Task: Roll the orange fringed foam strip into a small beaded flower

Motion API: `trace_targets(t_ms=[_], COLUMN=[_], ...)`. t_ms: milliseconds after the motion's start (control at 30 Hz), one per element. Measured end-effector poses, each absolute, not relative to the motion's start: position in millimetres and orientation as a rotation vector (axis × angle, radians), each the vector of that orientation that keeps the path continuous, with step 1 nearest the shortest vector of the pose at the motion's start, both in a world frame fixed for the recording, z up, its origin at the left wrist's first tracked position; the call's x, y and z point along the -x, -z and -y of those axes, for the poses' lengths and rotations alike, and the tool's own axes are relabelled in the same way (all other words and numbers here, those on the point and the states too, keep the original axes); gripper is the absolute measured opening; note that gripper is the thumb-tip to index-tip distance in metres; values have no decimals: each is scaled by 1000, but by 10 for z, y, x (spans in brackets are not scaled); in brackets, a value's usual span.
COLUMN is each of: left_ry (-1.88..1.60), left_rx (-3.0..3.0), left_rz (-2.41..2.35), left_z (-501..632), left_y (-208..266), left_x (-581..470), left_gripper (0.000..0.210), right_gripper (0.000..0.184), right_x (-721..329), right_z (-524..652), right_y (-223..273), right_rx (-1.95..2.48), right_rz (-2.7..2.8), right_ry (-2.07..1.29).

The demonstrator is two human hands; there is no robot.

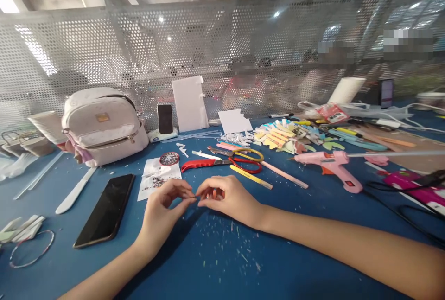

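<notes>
My left hand (168, 205) and my right hand (231, 198) meet above the blue table, thumb and fingertips pinched on both. Whatever lies between the fingertips is too small to make out. Behind my left hand lies a white paper sheet (146, 179) with dark bits on it and a small round red-rimmed dish (169, 158) of speckled pieces. Beyond my right hand are a red-handled cutter (198, 164), scissors (248, 153) with yellow and red handles, and a yellow pen (248, 175). Tiny pale scraps (229, 249) are scattered on the table below my hands.
A black phone (106, 209) and a white plastic knife (76, 190) lie left, before a white backpack (104, 124). To the right rest a pink glue gun (333, 163), its dark cable (392, 212) and a magenta power strip (406, 186). Cut paper strips (281, 135) are heaped behind.
</notes>
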State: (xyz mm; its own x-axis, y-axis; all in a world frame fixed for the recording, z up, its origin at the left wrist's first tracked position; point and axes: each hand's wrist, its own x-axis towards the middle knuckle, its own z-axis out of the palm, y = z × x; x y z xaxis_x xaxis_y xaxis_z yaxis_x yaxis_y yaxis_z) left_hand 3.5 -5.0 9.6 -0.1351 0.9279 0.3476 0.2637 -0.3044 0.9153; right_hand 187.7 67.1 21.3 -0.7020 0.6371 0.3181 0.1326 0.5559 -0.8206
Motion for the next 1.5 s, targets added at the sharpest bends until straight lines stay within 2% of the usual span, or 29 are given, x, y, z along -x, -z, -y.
trace_targets(t_ms=[167, 467, 933, 1500], left_ry=[-1523, -1534, -1469, -1457], left_rx=[-1578, -1517, -1327, -1292], left_rz=[-1317, -1283, -1389, -1466], left_z=[94, 108, 97, 60], left_y=[-120, -113, -75, -54], left_x=[-49, -52, -71, -97], left_gripper=[12, 17, 23, 20], right_gripper=[4, 6, 9, 9], right_x=[-1851, -1906, -1811, -1828], right_z=[-592, -582, -793, -821], right_y=[-259, -329, -102, -109], right_rx=[633, 550, 318, 406], right_rz=[2158, 2155, 2137, 2110], right_ry=[-971, -846, -1077, -1161])
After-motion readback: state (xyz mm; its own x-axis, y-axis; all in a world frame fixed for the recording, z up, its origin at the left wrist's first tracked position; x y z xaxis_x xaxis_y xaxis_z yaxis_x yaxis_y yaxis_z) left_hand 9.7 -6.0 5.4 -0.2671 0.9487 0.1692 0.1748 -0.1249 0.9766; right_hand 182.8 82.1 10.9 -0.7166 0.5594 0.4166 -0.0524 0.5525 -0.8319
